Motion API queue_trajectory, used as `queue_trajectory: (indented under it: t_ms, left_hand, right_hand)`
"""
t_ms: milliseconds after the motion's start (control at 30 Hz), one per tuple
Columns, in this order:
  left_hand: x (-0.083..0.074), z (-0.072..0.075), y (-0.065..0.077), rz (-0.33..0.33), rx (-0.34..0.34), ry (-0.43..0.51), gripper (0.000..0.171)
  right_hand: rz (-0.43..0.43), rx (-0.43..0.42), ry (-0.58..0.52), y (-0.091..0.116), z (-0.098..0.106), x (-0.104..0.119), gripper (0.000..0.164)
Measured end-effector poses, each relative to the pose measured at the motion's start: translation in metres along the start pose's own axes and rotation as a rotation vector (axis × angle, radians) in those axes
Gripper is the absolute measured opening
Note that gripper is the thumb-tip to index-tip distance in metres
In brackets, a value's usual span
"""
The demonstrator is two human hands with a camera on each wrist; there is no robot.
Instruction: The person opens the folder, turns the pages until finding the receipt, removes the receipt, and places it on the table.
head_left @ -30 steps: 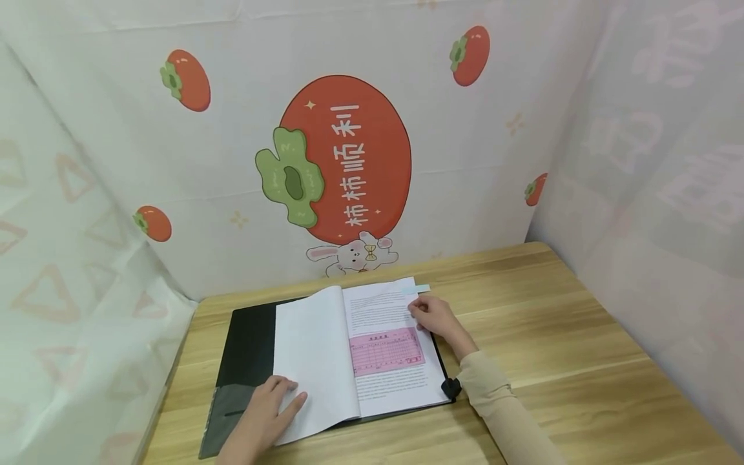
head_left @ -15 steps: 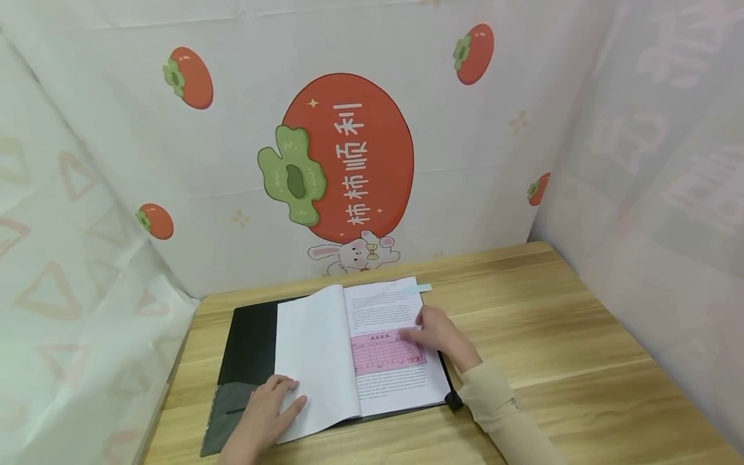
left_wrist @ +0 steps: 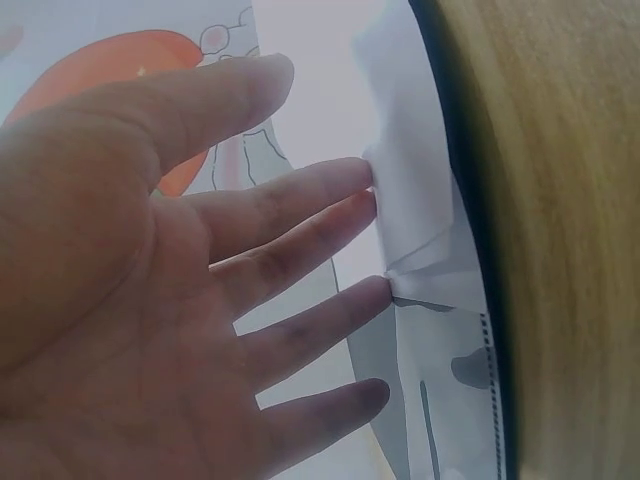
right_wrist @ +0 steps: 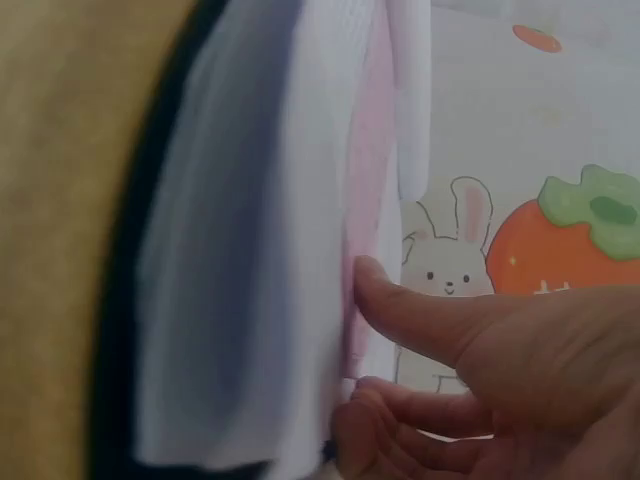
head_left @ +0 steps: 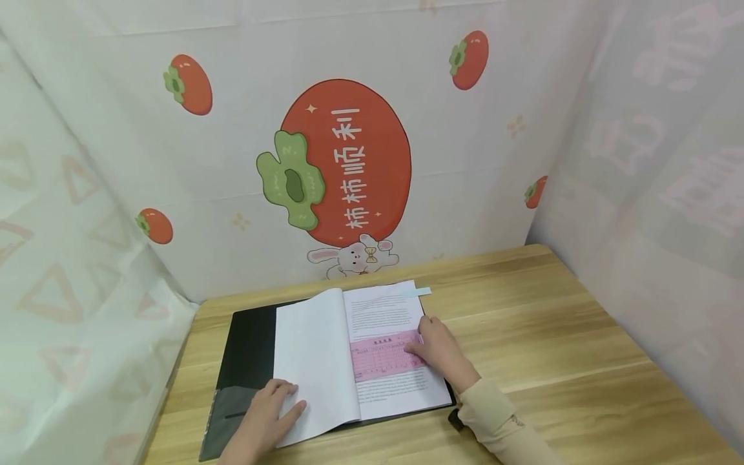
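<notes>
A black folder (head_left: 247, 349) lies spread on the table with a stack of printed paper in it. A blank white sheet (head_left: 314, 361) is turned over to the left, and my left hand (head_left: 270, 413) rests on its lower left part, fingers spread. On the printed page (head_left: 392, 397) to the right lies a pink printed form slip (head_left: 380, 358). My right hand (head_left: 438, 345) is at the slip's right end, its thumb (right_wrist: 385, 290) on the pink face and its other fingers curled at the page's edge. The hand covers that end of the slip.
A pale blue tab (head_left: 423, 292) sticks out at the page's top right corner. The wooden table (head_left: 558, 342) extends to the right of the folder. A white cloth printed with persimmons and a rabbit (head_left: 354, 255) hangs behind, with more cloth at both sides.
My right hand has come down from the upper right of the page to the pink slip, its thumb now on it. The left hand has stayed in place on the white sheet.
</notes>
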State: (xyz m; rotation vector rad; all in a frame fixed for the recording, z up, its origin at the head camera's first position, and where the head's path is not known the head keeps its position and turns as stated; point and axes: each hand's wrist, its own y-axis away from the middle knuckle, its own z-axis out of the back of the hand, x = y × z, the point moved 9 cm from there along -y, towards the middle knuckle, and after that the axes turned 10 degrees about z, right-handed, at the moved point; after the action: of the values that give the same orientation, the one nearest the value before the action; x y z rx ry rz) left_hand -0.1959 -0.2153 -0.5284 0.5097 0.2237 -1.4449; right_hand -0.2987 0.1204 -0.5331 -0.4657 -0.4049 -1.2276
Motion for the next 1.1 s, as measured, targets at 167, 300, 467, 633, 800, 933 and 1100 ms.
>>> queue_trajectory:
  t_ms: [167, 300, 467, 633, 800, 933, 1100]
  left_hand:
    - [-0.001, 0.001, 0.000, 0.012, 0.016, 0.006, 0.042]
    - [-0.002, 0.002, -0.001, 0.016, 0.015, 0.005, 0.041]
    - [-0.002, 0.002, -0.002, 0.019, 0.009, 0.005, 0.039]
    - [-0.001, 0.002, -0.001, 0.028, 0.015, 0.002, 0.042]
    - [0.000, 0.001, -0.002, 0.035, 0.015, 0.001, 0.043]
    - [0.001, 0.000, 0.000, 0.046, 0.020, -0.001, 0.044]
    - [0.001, 0.000, 0.001, 0.043, 0.016, 0.003, 0.044]
  right_hand:
    - [-0.031, -0.024, -0.076, -0.002, -0.002, -0.008, 0.040]
    - [-0.025, -0.016, -0.153, -0.006, -0.002, -0.010, 0.040]
    - [-0.028, -0.004, -0.217, -0.009, -0.004, -0.013, 0.037]
    - [-0.029, -0.028, -0.240, -0.009, -0.001, -0.013, 0.043]
    - [-0.017, -0.041, -0.243, -0.009, 0.001, -0.013, 0.039]
    - [-0.039, -0.032, -0.227, -0.006, 0.000, -0.014, 0.040]
    - [-0.080, -0.016, -0.110, -0.001, 0.000, -0.017, 0.048]
